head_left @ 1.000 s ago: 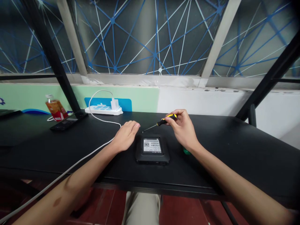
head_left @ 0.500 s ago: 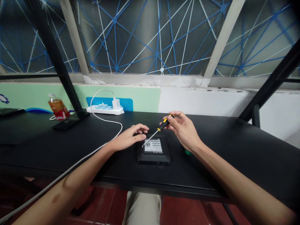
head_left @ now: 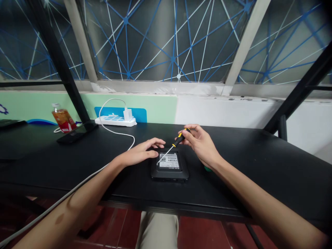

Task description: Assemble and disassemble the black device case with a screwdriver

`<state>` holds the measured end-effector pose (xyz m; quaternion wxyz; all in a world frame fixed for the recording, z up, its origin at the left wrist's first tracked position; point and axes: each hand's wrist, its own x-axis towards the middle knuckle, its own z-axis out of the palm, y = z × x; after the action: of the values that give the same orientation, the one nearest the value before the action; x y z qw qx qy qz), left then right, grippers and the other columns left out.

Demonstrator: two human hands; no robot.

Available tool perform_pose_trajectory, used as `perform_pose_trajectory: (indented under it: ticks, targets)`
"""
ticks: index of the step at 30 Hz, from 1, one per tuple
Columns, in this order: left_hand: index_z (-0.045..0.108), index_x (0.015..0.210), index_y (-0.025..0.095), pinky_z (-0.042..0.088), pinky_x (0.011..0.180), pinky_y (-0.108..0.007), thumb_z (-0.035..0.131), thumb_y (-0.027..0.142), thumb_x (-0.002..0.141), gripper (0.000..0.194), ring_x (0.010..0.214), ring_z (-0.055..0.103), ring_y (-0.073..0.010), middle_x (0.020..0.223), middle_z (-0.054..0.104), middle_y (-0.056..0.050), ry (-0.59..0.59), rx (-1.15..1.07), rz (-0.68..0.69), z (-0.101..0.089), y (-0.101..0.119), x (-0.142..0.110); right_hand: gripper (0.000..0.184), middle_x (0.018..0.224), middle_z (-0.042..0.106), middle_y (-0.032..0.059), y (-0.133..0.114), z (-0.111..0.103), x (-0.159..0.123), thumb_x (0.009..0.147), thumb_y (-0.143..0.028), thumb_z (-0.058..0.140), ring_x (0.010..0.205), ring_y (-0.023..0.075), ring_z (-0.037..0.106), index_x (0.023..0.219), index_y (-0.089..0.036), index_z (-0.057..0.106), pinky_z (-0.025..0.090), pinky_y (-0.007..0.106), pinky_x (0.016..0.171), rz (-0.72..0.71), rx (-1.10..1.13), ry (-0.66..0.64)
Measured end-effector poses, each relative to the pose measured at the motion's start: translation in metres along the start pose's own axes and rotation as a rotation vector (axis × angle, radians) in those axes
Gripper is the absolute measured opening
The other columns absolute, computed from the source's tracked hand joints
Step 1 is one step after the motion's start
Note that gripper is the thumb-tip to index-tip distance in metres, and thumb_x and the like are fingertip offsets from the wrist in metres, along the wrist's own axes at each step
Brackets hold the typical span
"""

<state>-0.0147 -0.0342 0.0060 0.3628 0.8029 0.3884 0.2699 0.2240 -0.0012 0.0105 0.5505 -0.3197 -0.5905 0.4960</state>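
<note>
A flat black device [head_left: 169, 175] with a white printed label [head_left: 172, 160] on top lies on the black table in front of me. My right hand [head_left: 199, 142] is closed round the handle of a black-and-yellow screwdriver [head_left: 178, 139]. The screwdriver slants down to the left, its tip over the device's left side beside the label; whether it touches is too small to tell. My left hand [head_left: 141, 152] is at the device's upper left corner, fingers and thumb apart, with nothing in it. Under my right wrist a green object [head_left: 207, 168] shows only in part.
A white power strip [head_left: 114, 120] with a plugged-in charger [head_left: 127, 114] stands against the wall. Its white cable [head_left: 119, 133] runs under my left arm. At the left are a drink bottle [head_left: 63, 118] and a dark flat phone or tablet [head_left: 76, 133]. Black frame posts slant up on both sides.
The screwdriver tip has come from behind the device down to the left side of its label. My left hand has opened its fingers and moved right, to the device's corner.
</note>
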Motion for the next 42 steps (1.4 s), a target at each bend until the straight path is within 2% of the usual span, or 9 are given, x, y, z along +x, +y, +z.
perform_pose_trajectory:
  ticks: [5, 15, 30, 42]
  targets:
    - [0.049, 0.134, 0.027, 0.036, 0.111, -0.048, 0.053, 0.036, 0.087, 0.048, 0.128, 0.050, -0.0269, 0.133, 0.057, -0.007, -0.021, 0.005, -0.007, -0.0017, 0.0001, -0.0014, 0.037, 0.083, 0.063, -0.0013, -0.0010, 0.0011, -0.0004, 0.075, -0.040, 0.077, 0.077, 0.0130, 0.067, 0.098, -0.022, 0.054, 0.057, 0.030, 0.072, -0.004, 0.008, 0.000]
    - [0.045, 0.137, 0.028, 0.033, 0.114, -0.049, 0.063, 0.041, 0.086, 0.056, 0.135, 0.043, -0.0277, 0.143, 0.049, -0.008, -0.092, 0.041, -0.034, -0.0041, 0.0069, -0.0053, 0.038, 0.087, 0.064, 0.0008, -0.0009, 0.0003, 0.0008, 0.075, -0.043, 0.074, 0.075, 0.0134, 0.066, 0.099, -0.022, 0.053, 0.058, 0.033, 0.074, -0.011, -0.037, 0.008]
    - [0.044, 0.139, 0.026, 0.035, 0.112, -0.048, 0.064, 0.041, 0.084, 0.061, 0.134, 0.044, -0.0286, 0.143, 0.048, -0.009, -0.107, 0.113, -0.001, -0.0053, 0.0077, -0.0052, 0.039, 0.087, 0.064, 0.0012, -0.0003, -0.0020, 0.0027, 0.076, -0.043, 0.074, 0.074, 0.0133, 0.065, 0.100, -0.022, 0.052, 0.058, 0.033, 0.073, -0.018, -0.049, 0.025]
    - [0.047, 0.137, 0.030, 0.036, 0.111, -0.049, 0.063, 0.042, 0.085, 0.056, 0.131, 0.045, -0.0289, 0.140, 0.051, -0.007, -0.083, 0.154, -0.007, -0.0034, 0.0075, -0.0052, 0.038, 0.086, 0.064, 0.0015, -0.0007, -0.0072, 0.0069, 0.079, -0.045, 0.070, 0.076, 0.0158, 0.067, 0.103, -0.022, 0.051, 0.058, 0.036, 0.075, -0.074, -0.075, 0.115]
